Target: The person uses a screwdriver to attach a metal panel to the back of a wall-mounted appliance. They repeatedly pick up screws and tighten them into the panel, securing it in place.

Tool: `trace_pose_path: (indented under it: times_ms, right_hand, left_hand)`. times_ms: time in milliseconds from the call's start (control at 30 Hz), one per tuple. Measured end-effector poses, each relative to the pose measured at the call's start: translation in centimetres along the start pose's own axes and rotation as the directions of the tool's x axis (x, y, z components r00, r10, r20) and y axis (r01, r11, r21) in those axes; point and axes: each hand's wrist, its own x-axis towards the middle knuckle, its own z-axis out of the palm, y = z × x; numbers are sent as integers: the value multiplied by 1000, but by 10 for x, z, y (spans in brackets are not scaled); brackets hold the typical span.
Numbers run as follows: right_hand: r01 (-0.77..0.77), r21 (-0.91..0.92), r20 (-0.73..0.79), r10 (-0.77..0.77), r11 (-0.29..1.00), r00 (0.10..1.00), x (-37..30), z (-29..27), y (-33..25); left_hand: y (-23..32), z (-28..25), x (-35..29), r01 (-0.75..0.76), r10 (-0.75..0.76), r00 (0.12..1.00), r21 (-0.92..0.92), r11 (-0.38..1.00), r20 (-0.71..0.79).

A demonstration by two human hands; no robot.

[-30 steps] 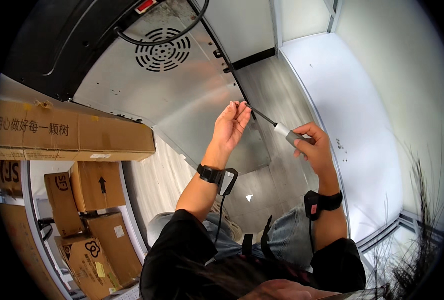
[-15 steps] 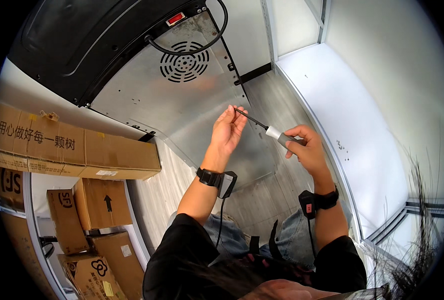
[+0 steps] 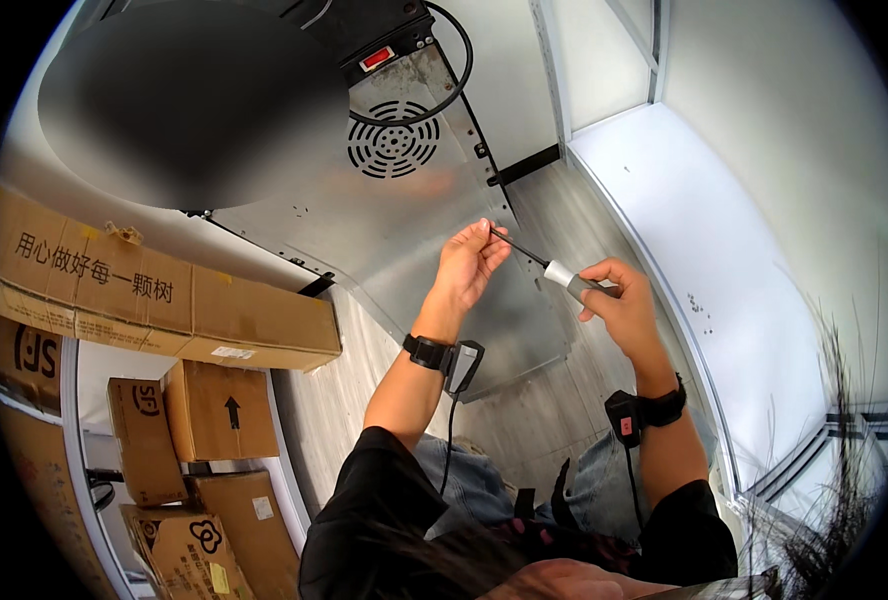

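In my right hand is a screwdriver with a grey and white handle and a long dark shaft, tilted up to the left. The thumb and fingertips of my left hand pinch the far end of its shaft; whether a screw sits at that tip is too small to tell. Both hands are in front of the metal back panel of a large machine, near its right edge. This panel has a round vent and a red switch above it.
Several small dark screws lie on the white shelf to the right. A black cable loops by the switch. At the left lies a long cardboard box, with several cartons below. A dark blur covers the machine's upper left.
The whole view has shifted, so the machine, boxes and shelf appear further right. My left fingers look more curled at the screwdriver's tip. The right hand keeps its grip on the handle.
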Motion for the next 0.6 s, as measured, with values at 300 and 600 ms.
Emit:
trace_pose_path:
  times_ms: [300, 600]
  right_hand:
    - [-215, 277, 49, 210, 937, 977, -2, -15, -21]
    - [443, -284, -114, -489, 850, 865, 5, 11, -60]
  left_hand:
    - [15, 9, 3, 29, -24, 992, -39, 999, 125]
    - [45, 49, 9, -81, 93, 993, -155, 985, 73]
